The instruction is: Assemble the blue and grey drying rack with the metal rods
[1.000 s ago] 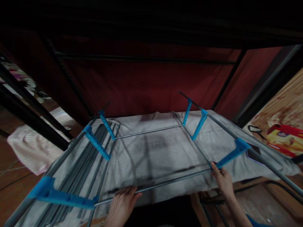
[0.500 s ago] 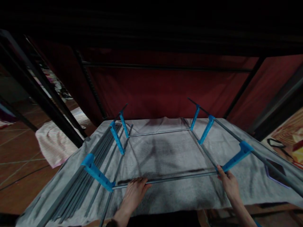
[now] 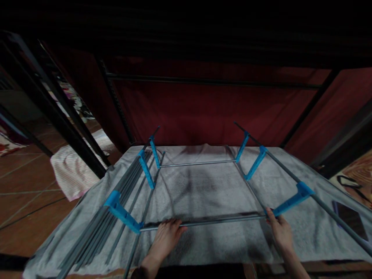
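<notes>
A frame of grey metal tubes and blue plastic brackets stands on the grey cloth. My left hand (image 3: 168, 238) is closed over the near cross tube (image 3: 221, 221), close to its left end. My right hand (image 3: 279, 228) grips that same tube at its right end, beside the near right blue bracket (image 3: 293, 199); the fingertips are partly hidden there. The near left blue bracket (image 3: 123, 213) joins the tube's other end. Farther back, a second cross tube (image 3: 200, 163) spans the two sides, with more blue brackets (image 3: 256, 162) along the long rails.
Several loose grey tubes (image 3: 100, 228) lie along the left side of the cloth (image 3: 203, 190). A phone-like dark slab (image 3: 350, 220) rests at the right, under the right rail. Dark metal posts (image 3: 58, 104) and a red curtain (image 3: 215, 112) surround the spot. Striped fabric (image 3: 74, 170) lies left.
The view has shifted slightly, so the scene sits a little farther right. Both hands keep their places on the near cross tube.
</notes>
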`<control>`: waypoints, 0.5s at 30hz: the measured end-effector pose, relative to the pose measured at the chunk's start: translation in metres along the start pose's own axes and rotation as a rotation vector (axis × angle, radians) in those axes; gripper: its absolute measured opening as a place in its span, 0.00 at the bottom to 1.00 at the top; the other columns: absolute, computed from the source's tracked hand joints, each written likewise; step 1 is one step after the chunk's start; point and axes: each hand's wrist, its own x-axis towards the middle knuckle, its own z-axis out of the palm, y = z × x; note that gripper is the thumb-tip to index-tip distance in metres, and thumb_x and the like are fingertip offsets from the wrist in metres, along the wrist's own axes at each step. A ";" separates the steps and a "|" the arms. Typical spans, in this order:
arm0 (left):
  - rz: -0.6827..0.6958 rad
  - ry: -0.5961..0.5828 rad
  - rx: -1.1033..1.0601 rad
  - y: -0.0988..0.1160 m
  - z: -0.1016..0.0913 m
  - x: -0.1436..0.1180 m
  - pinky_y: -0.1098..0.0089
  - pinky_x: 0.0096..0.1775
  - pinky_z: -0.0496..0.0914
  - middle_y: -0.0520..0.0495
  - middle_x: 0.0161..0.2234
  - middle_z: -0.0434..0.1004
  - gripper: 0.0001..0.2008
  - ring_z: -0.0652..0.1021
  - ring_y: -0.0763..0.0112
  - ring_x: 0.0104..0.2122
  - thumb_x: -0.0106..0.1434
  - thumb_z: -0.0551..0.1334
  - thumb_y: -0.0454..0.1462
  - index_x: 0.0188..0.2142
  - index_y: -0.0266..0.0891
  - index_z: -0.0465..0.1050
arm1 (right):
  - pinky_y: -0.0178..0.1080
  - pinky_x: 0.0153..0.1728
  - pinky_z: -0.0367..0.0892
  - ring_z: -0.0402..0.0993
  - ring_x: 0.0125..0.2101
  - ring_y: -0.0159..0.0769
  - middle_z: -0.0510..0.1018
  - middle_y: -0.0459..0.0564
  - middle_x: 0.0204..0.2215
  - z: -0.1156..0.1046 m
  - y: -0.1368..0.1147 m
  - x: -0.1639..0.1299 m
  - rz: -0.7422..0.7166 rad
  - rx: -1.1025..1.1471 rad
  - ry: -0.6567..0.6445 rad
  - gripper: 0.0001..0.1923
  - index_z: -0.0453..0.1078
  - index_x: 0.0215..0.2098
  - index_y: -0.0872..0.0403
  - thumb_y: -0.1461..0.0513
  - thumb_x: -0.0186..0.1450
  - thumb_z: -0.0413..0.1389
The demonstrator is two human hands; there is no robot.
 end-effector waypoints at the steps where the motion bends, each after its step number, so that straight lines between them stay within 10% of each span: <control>1: -0.002 -0.005 0.000 0.000 0.000 0.000 0.63 0.44 0.67 0.44 0.43 0.81 0.20 0.79 0.58 0.44 0.72 0.50 0.48 0.44 0.42 0.77 | 0.46 0.40 0.68 0.77 0.37 0.51 0.81 0.57 0.33 0.001 0.003 0.001 0.006 0.000 -0.007 0.36 0.74 0.42 0.56 0.35 0.59 0.49; 15: 0.024 0.045 -0.079 -0.006 0.014 0.000 0.63 0.46 0.68 0.45 0.43 0.81 0.16 0.79 0.60 0.45 0.71 0.53 0.46 0.42 0.41 0.76 | 0.52 0.52 0.65 0.72 0.51 0.60 0.80 0.62 0.41 0.010 0.004 -0.006 0.059 -0.060 0.027 0.39 0.73 0.42 0.55 0.32 0.56 0.47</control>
